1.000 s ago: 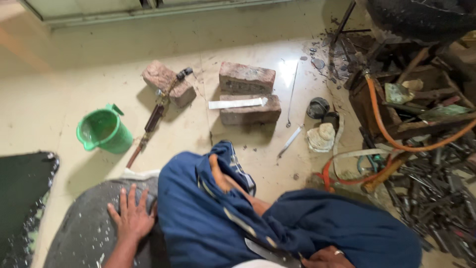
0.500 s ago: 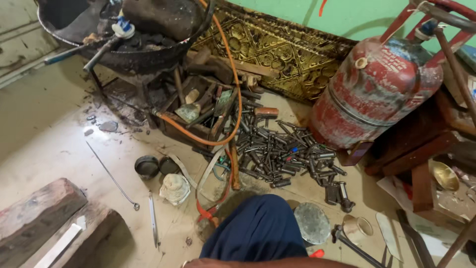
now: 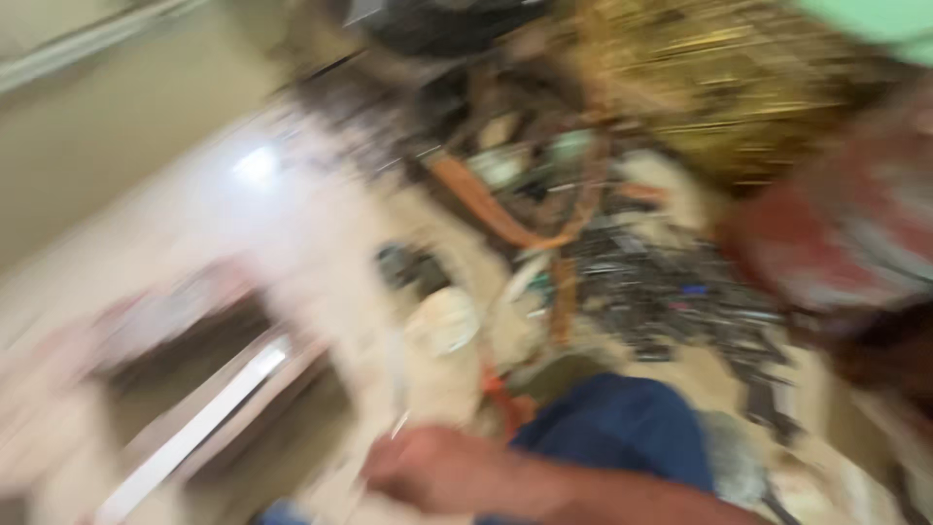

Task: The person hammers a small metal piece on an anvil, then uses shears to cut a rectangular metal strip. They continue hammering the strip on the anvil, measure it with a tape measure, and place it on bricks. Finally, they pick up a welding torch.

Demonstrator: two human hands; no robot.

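The whole view is smeared by motion. My right hand [image 3: 423,476] reaches leftward across the bottom of the frame, its forearm lying over my blue-trousered knee [image 3: 622,428]. Its fingers are too blurred to tell whether they hold anything. A thin pale rod [image 3: 398,420] lies on the floor just above the hand. A round whitish object [image 3: 442,321] sits a little farther out. My left hand is out of view.
Bricks with a white strip [image 3: 194,428] lie at the lower left. An orange hose [image 3: 486,209] loops past a pile of dark metal parts [image 3: 671,292]. A red gas cylinder [image 3: 836,233] stands at the right, below a golden ornate panel [image 3: 700,87].
The camera has swung quickly, blurring everything. My right hand and forearm have come into view across the knee; the left hand seen on the floor a second ago is gone from view.
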